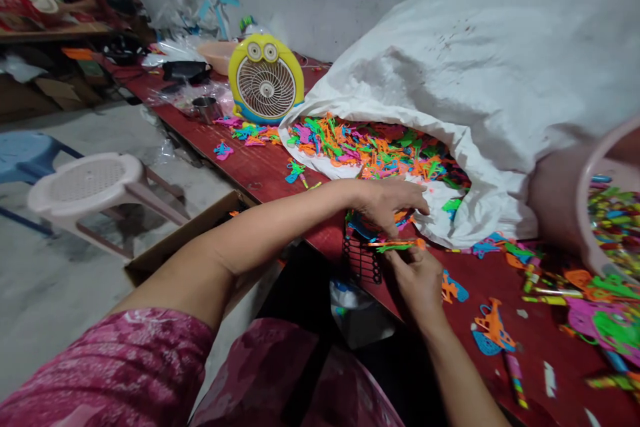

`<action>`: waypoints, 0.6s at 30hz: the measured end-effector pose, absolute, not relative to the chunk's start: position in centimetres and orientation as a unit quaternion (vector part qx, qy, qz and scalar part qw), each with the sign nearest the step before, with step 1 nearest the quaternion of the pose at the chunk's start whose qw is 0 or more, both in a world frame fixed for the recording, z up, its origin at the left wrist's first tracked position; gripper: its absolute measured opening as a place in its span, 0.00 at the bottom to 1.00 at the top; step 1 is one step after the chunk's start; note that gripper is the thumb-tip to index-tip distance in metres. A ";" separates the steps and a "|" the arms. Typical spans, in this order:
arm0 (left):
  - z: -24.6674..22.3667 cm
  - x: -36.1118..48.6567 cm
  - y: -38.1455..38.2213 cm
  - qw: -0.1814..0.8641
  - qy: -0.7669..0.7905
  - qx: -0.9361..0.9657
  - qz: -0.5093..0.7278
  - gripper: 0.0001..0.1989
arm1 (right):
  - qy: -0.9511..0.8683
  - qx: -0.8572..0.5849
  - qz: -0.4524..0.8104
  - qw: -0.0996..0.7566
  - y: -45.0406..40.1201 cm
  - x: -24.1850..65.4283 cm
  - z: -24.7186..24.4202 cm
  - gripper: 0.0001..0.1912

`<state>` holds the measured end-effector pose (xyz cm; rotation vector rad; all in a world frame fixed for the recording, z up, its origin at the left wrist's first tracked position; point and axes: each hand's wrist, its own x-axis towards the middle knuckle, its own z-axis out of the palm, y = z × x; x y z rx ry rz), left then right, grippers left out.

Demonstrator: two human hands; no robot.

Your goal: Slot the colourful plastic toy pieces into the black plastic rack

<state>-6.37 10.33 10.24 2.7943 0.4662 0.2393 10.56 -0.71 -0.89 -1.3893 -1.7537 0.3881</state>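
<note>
Two bare hands work at the mouth of a white woven sack (450, 60), which lies on a red-painted surface (550, 353) and spills a heap of brightly coloured plastic pieces (375, 150). The left hand (387, 207) reaches over the sack's folded lip (440, 213). Its fingers (413, 193) are slightly spread and curved, resting on the white fabric at the edge of the heap. Blue and orange pieces (380, 225) lie directly beneath the palm; whether the palm touches them cannot be determined.

The right hand (413, 283) sits lower, near the surface edge. Its fingers (403, 257) are closed in a pinch on an orange-and-green plastic piece (395, 246), which is held crosswise just below the left hand. A black plastic grid (363, 260) stands just beside the pinched piece.

Risk assessment:
1. The piece is slender, so a weak pinch could release it. It could then fall past the surface edge into the dark gap below.
2. Pieces in the heap appear interlocked. A sharp pull on one could drag others loose.
3. If the folded lip slackens, the heap could slide outward and mix with the loose pieces (493, 330) on the surface. Similar pieces fill the pink plastic basin (595, 180) at the right, so mixed items would be hard to separate by location.
</note>
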 end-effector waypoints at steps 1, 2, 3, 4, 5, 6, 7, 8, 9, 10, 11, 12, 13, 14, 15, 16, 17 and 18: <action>10.2 -6.4 10.4 0.147 0.162 0.972 0.087 0.34 | -0.691 -0.568 0.161 0.417 -0.5 10.8 -1.1 0.11; 10.1 -6.3 10.4 0.146 0.162 0.972 0.090 0.33 | -0.684 -0.580 0.164 0.410 -0.4 10.9 -1.3 0.12; 10.1 -6.3 10.4 0.144 0.162 0.972 0.094 0.33 | -0.681 -0.589 0.165 0.404 -0.3 10.9 -1.4 0.12; 10.1 -6.2 10.3 0.143 0.163 0.971 0.096 0.32 | -0.681 -0.592 0.163 0.398 -0.3 10.9 -1.5 0.12; 10.0 -6.2 10.3 0.141 0.164 0.972 0.097 0.31 | -0.684 -0.593 0.157 0.395 -0.3 10.7 -1.6 0.11; 10.1 -6.1 10.2 0.138 0.165 0.972 0.095 0.30 | -0.688 -0.591 0.147 0.394 -0.3 10.6 -1.6 0.11; 10.1 -6.1 10.2 0.134 0.167 0.973 0.091 0.30 | -0.694 -0.587 0.133 0.396 -0.4 10.3 -1.7 0.11; 10.2 -6.1 10.1 0.130 0.170 0.973 0.087 0.30 | -0.701 -0.582 0.114 0.396 -0.4 10.2 -1.8 0.10; 10.3 -6.0 10.0 0.127 0.175 0.973 0.084 0.30 | -0.710 -0.580 0.092 0.390 -0.5 10.0 -1.8 0.10; 10.5 -6.1 9.8 0.126 0.179 0.972 0.083 0.29 | -0.718 -0.580 0.066 0.380 -0.6 9.9 -1.9 0.10; 10.7 -6.1 9.7 0.129 0.182 0.971 0.083 0.28 | -0.725 -0.582 0.042 0.364 -0.6 9.8 -2.0 0.11; 11.0 -6.2 9.5 0.136 0.185 0.970 0.084 0.27 | -0.733 -0.585 0.021 0.346 -0.6 9.7 -2.1 0.11; 11.3 -6.3 9.3 0.146 0.187 0.968 0.084 0.27 | -0.741 -0.586 0.005 0.328 -0.6 9.6 -2.2 0.10; 11.5 -6.3 9.1 0.156 0.189 0.966 0.082 0.28 | -0.748 -0.585 -0.007 0.314 -0.6 9.6 -2.2 0.10; 11.7 -6.4 8.9 0.163 0.191 0.965 0.080 0.30 | -0.753 -0.584 -0.012 0.302 -0.5 9.5 -2.3 0.10; 11.8 -6.4 8.8 0.163 0.192 0.964 0.080 0.32 | -0.756 -0.585 -0.012 0.295 -0.5 9.4 -2.3 0.11; 11.8 -6.4 8.8 0.157 0.189 0.966 0.081 0.34 | -0.755 -0.588 -0.008 0.290 -0.5 9.3 -2.2 0.11; 11.6 -6.4 8.8 0.144 0.183 0.969 0.082 0.36 | -0.750 -0.595 -0.003 0.287 -0.5 9.2 -2.2 0.12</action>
